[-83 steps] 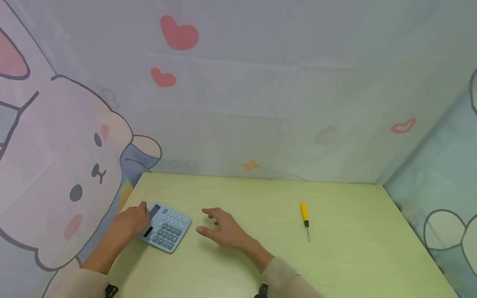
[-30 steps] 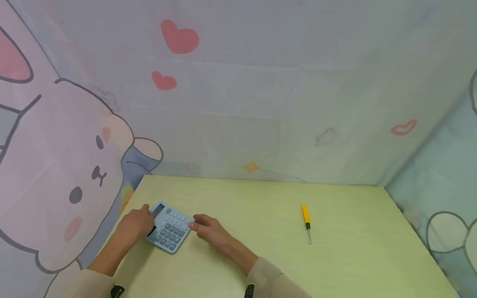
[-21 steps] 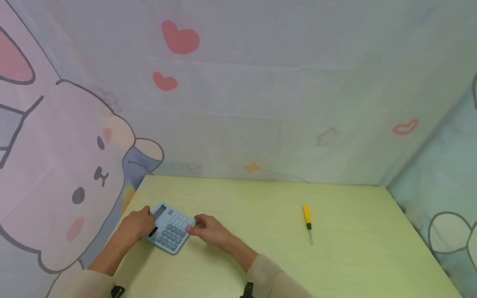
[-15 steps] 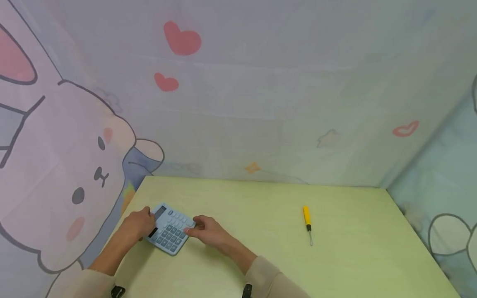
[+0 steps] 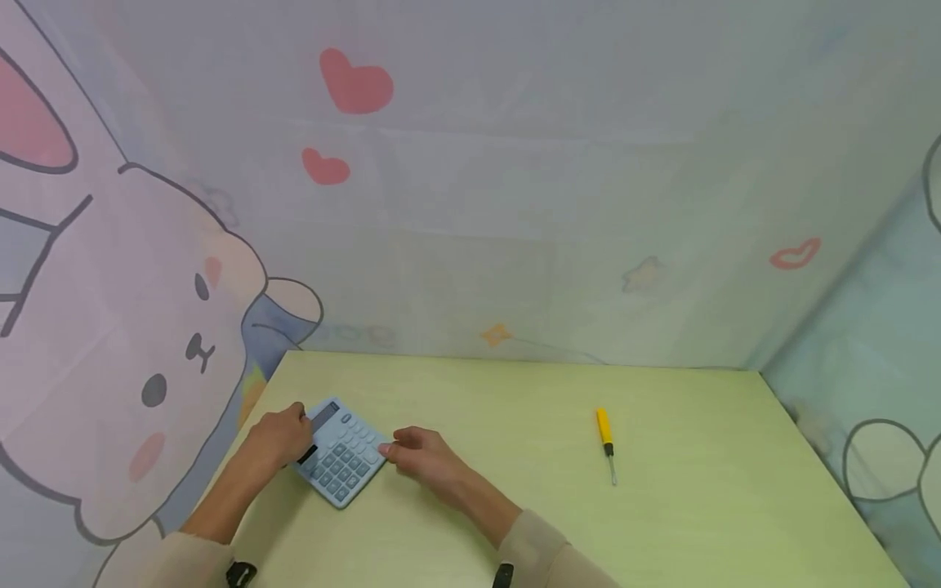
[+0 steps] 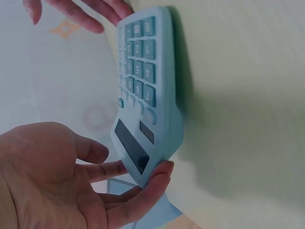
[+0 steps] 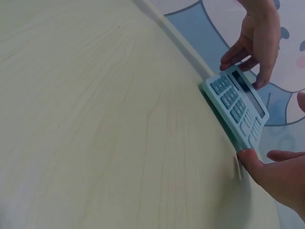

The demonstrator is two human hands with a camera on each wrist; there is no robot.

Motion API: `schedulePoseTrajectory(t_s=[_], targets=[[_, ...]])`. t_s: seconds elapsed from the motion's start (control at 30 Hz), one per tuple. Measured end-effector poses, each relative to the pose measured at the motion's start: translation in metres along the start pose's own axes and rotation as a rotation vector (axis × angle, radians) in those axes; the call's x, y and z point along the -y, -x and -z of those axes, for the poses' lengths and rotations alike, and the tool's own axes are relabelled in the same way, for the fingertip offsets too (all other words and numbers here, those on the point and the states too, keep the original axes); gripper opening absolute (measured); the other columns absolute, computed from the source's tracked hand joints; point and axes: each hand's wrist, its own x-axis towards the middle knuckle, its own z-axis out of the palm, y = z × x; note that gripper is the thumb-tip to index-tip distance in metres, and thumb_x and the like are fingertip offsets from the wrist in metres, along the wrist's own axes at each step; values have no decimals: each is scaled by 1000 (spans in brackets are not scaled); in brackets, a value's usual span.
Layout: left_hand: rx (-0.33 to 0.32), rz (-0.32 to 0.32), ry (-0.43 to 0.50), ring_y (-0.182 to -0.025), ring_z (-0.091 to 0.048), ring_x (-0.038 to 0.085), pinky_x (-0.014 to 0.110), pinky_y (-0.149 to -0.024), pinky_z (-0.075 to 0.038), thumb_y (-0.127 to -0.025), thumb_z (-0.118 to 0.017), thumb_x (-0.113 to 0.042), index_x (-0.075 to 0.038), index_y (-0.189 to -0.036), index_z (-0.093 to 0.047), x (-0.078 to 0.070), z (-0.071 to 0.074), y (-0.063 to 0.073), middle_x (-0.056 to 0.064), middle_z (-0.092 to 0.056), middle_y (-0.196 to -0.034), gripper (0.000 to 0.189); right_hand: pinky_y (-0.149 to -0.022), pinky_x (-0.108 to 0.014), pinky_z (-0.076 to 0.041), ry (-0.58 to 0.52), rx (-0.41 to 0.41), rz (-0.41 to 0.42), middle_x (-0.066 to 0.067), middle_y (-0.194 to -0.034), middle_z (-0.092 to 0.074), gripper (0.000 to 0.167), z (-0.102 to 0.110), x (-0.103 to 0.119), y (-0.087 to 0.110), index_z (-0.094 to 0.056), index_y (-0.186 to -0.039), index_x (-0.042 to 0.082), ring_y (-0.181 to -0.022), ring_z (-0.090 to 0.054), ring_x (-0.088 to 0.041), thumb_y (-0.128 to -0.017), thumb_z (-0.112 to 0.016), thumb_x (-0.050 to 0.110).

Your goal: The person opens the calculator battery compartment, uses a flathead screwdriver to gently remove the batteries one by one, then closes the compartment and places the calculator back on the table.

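A pale blue calculator (image 5: 341, 453) with a dark display lies slanted near the table's left side. At its display end is my left hand (image 5: 275, 441), with fingertips at the end edge and the lower side corner. In the left wrist view, the left thumb (image 6: 95, 150) stays apart from the display face. From the right, my right hand (image 5: 434, 465) touches the calculator's edge with its thumb tip (image 7: 247, 155). The other right fingers (image 6: 114, 9) reach past the far side of the keypad, partly hidden behind it.
A screwdriver (image 5: 604, 429) with a yellow handle lies on the right half of the light wooden table (image 5: 515, 408). Behind the table hangs a printed cloth backdrop (image 5: 456, 204) with a rabbit and hearts. The table's left edge runs close beside the left forearm.
My right hand came in from the right to the calculator, and its thumb has since drawn back from the keys to the edge. The calculator has shifted slightly right and turned a little.
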Motion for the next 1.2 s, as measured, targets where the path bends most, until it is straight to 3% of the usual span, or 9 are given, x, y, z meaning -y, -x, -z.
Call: schedulePoseTrajectory(t_s=[0.2,0.27,0.63,0.93,1.2], targets=[[-71,-34,-23,-87,-67,43,57,-77,-54,-108,-32,-13,15,-127,-57,-12,2,-8,37,-66,-114,42,-115,-49,-45,25,-26,6,-17,-144,-61,84,10,3,5,-41,-157,-9,-128,-62,-27,-99,-73,43],[-87,-40,-19,-87,-68,44,58,-77,-54,-108,-32,-13,15,-126,-58,-16,2,-9,38,-66,-115,42,-117,-52,-42,27,-38,15,-18,-146,-60,85,14,5,6,-41,-157,-9,-131,-61,-29,-99,-73,44],[-138,-51,48,-113,-64,58,65,-92,-53,-111,-33,-17,13,-147,-49,-39,-2,-21,39,-61,-135,50,-120,-54,-37,63,-121,60,-20,-150,-58,79,38,20,11,-45,-155,-8,-141,-53,-36,-101,-70,45],[-230,-42,145,-108,-61,55,64,-87,-50,-110,-36,-19,4,-152,-50,-69,-9,-27,38,-63,-129,50,-121,-56,-34,70,-195,114,-22,-150,-58,73,65,27,17,-48,-153,-8,-143,-50,-39,-102,-68,41],[-240,-44,204,-100,-54,44,60,-83,-49,-110,-38,-19,0,-157,-48,-91,-18,-34,39,-59,-126,52,-120,-56,-36,90,-242,152,-24,-153,-54,70,84,26,26,-47,-152,-10,-144,-49,-41,-105,-66,38]])
